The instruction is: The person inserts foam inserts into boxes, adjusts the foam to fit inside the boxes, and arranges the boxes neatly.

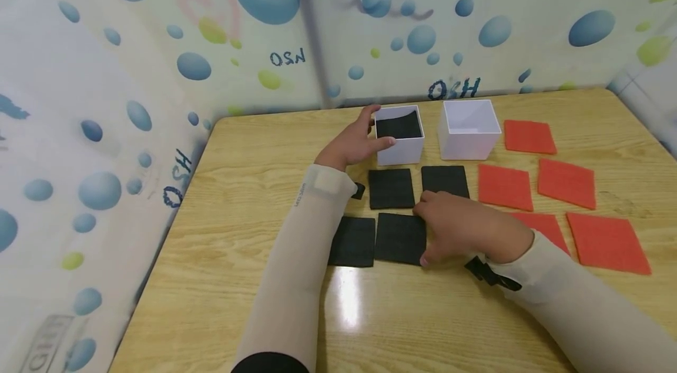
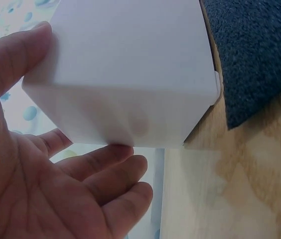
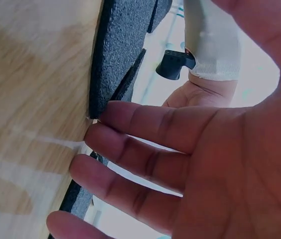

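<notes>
My left hand (image 1: 351, 144) holds a small white box (image 1: 399, 153) at its left side, thumb at the near rim and fingers at the far side. Inside that box stands black foam (image 1: 398, 126). My right hand (image 1: 468, 223) is at the right edge of a black foam square (image 1: 400, 238) in the near row, fingertips touching its edge. In the right wrist view, fairly straight fingers (image 3: 145, 124) meet the foam's edge; the thumb tip is out of that view. Other black squares (image 1: 391, 189) lie flat beside and behind it, one partly covered by the right hand.
A second white box (image 1: 468, 145), its inside bare, stands right of the first. Several red foam squares (image 1: 608, 244) lie on the right of the wooden table (image 1: 211, 279), one partly behind the right hand. A patterned wall (image 1: 338, 38) borders the table's far edge.
</notes>
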Demonstrator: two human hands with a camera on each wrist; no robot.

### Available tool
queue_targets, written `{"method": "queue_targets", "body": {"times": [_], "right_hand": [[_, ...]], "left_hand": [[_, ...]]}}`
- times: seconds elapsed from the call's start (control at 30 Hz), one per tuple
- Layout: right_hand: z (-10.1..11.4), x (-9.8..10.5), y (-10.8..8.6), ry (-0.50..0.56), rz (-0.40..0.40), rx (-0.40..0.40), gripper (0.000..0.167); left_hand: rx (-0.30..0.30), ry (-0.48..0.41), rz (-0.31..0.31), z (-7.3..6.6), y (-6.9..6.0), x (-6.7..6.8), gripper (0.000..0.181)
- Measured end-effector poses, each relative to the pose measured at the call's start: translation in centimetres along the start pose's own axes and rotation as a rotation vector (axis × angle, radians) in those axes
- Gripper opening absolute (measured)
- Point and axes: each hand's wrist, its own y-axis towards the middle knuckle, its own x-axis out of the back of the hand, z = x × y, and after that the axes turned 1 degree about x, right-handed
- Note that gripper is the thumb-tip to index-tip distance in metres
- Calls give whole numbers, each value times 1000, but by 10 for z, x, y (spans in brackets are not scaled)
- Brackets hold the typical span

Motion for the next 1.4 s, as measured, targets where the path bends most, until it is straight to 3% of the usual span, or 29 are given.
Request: {"method": "queue_targets", "body": {"times": [0.53,0.87,1.17,1.4], "right_hand": [[9,-8,-1,-106,-52,-7,98],[10,-9,0,-109,-64,-2,87],[13,-13,1,-106,-71,-15,97],[13,-12,-1,-82,-82,-9,87]], "left_hand": [[-15,2,3,-3,-1,1,93],[-14,-2,-1,-2,-1,0,93],[-19,-5,3,0,-1,-1,94],[-11,19,-3,0,-2,-1,93]]}}
